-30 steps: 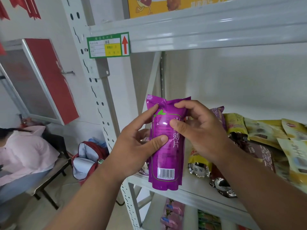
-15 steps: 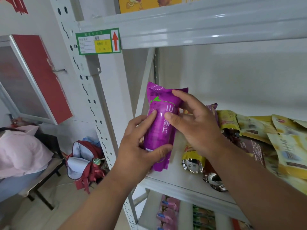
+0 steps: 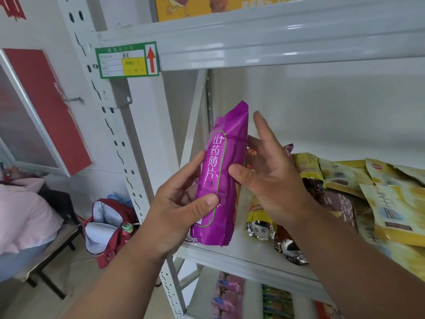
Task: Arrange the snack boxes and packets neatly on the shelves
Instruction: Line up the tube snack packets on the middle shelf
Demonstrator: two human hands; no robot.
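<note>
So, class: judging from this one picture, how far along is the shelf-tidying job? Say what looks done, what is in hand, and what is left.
Done: little that shows; packets on the lower shelf look lined up. In hand: the left hand grips the purple packet upright at the left end of the middle shelf, with the right hand steadying its edge, fingers spread. Left: the yellow packets and the silver-ended packets lie in a loose overlapping heap.

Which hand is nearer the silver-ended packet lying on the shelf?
Right. The right hand hovers just above the silver-ended packet, thumb on the purple packet; the left hand grips the purple packet's far side.
</note>
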